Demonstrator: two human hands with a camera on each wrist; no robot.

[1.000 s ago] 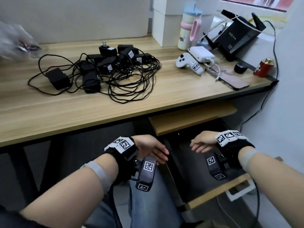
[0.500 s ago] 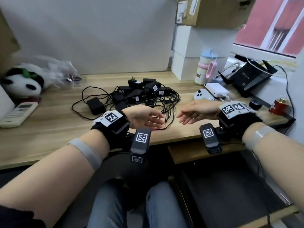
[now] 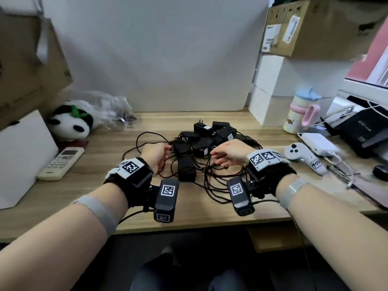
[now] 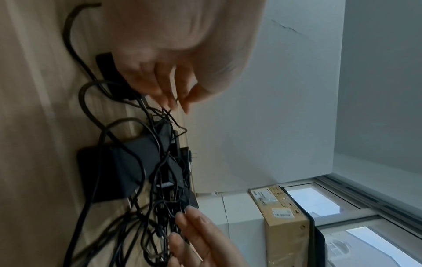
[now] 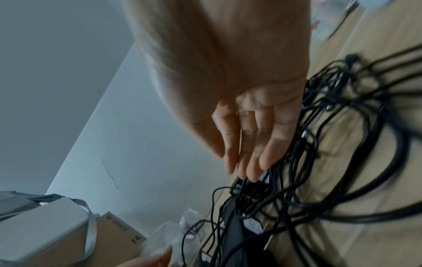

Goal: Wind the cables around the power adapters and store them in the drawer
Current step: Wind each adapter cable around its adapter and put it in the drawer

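Note:
Several black power adapters (image 3: 201, 143) lie heaped on the wooden desk (image 3: 84, 196) with their thin black cables (image 3: 210, 185) tangled around them. My left hand (image 3: 156, 154) hovers at the pile's left edge. In the left wrist view that left hand (image 4: 180, 103) has loosely curved fingers, with the tips at a thin cable above an adapter (image 4: 128, 162). My right hand (image 3: 226, 152) is over the pile's right side. Its straight fingers (image 5: 258, 159) touch the cables (image 5: 342, 162). Neither hand holds anything. A wooden panel (image 3: 270, 238) shows under the desk's right front.
A panda plush (image 3: 69, 127), a remote (image 3: 63, 162) and a white box (image 3: 21, 160) stand at the left. On the right are a game controller (image 3: 302, 156), a white power bank (image 3: 319, 142), a cup (image 3: 300, 114) and a black router (image 3: 361, 131). Boxes stack behind them.
Both hands rose from under the desk by the drawer, crossed the front edge and now reach the adapter pile. The head view tilted up.

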